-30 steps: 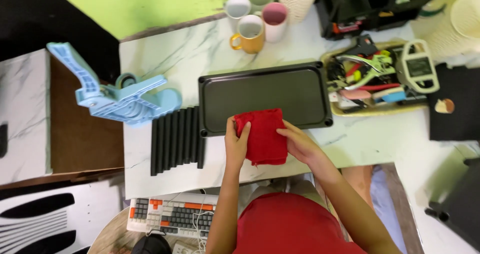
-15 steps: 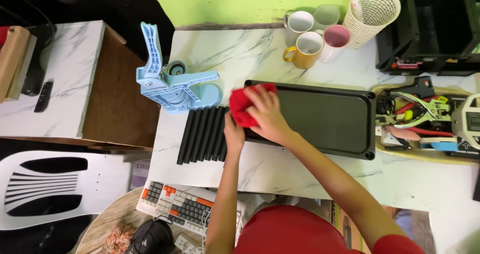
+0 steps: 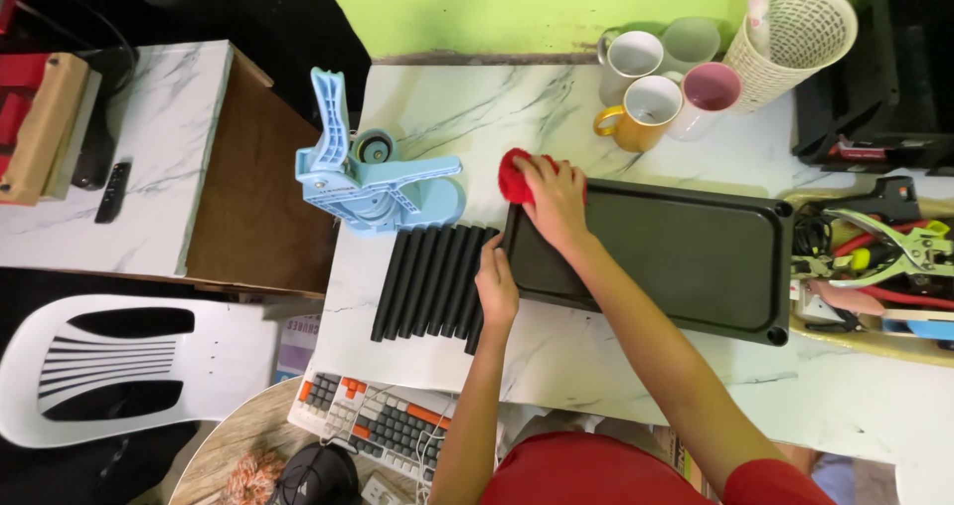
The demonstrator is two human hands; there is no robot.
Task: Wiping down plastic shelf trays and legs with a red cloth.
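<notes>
A black rectangular tray (image 3: 696, 256) lies on the white marble table (image 3: 467, 117). My right hand (image 3: 554, 199) presses a red cloth (image 3: 514, 175) against the tray's far left corner. The cloth is bunched under my fingers and mostly hidden. My left hand (image 3: 497, 288) rests on the tray's near left edge, fingers curled against the rim, beside a row of black ribbed bars (image 3: 432, 281).
A light blue press tool (image 3: 368, 172) stands left of the tray. Several mugs (image 3: 661, 92) and a white mesh basket (image 3: 790, 38) sit at the back. A tray of hand tools (image 3: 874, 256) is at the right. A keyboard (image 3: 383, 420) and white chair (image 3: 109, 361) lie below.
My right hand has carried the red cloth from the tray's near edge to its far left corner. My left hand stayed at the tray's left edge. The camera view shifted left.
</notes>
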